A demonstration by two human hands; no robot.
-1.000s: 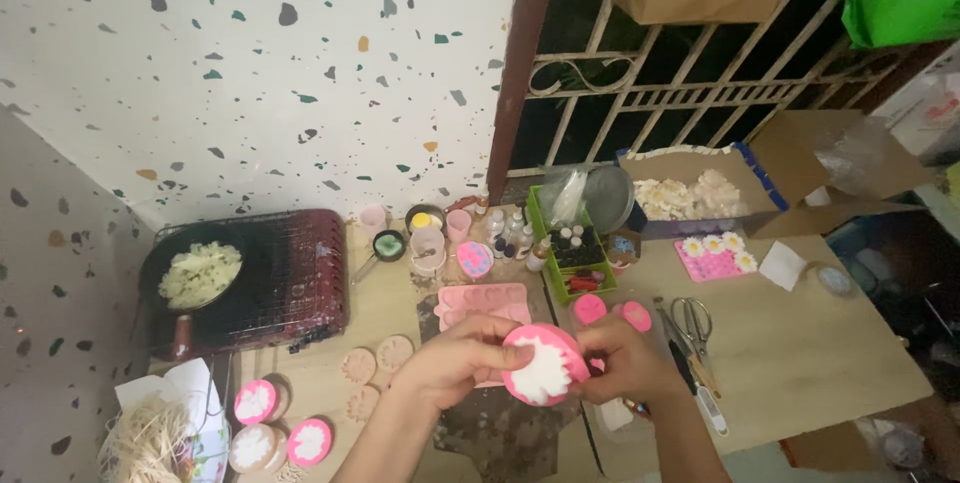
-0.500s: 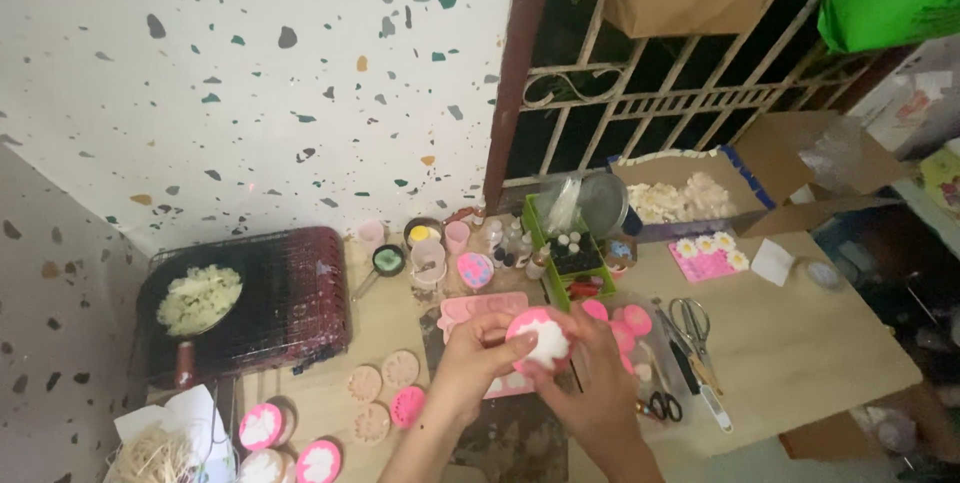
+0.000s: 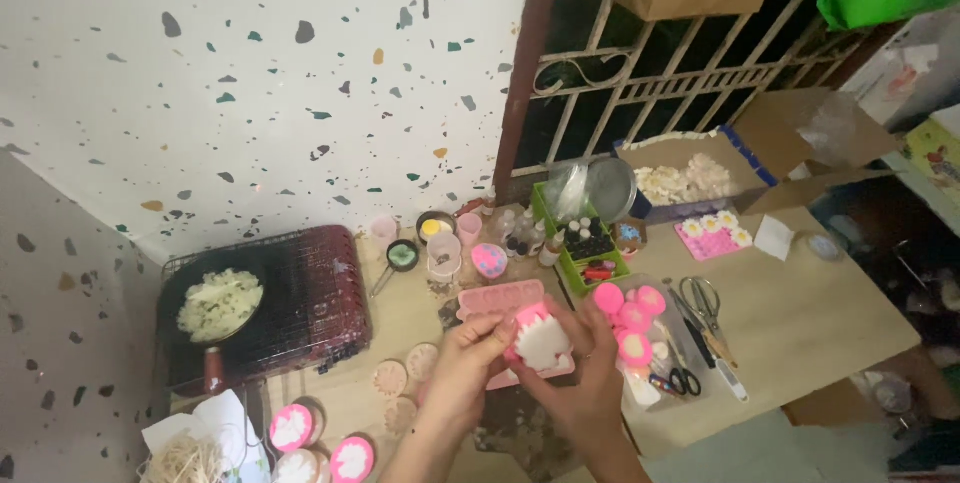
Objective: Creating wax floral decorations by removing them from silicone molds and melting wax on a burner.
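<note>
Both of my hands hold a small pink mould [image 3: 541,341] with a white, flower-shaped cast piece showing in it. My left hand [image 3: 462,368] grips its left side with thumb and fingers. My right hand [image 3: 582,383] cups it from the right and below. The mould is held just above a pink silicone mould tray [image 3: 497,300] lying on the low wooden table [image 3: 800,323].
A dark wire rack [image 3: 310,303] with a pan of white flakes [image 3: 220,303] stands at left. Small cups and a green box of bottles [image 3: 585,243] line the wall. Pink round moulds [image 3: 632,311], scissors [image 3: 703,300], tan discs [image 3: 390,378] and filled pink moulds [image 3: 292,426] lie around.
The view has tilted down and shifted. My hands have turned the pink mould so the white piece faces more upward, and they sit lower over the mould tray.
</note>
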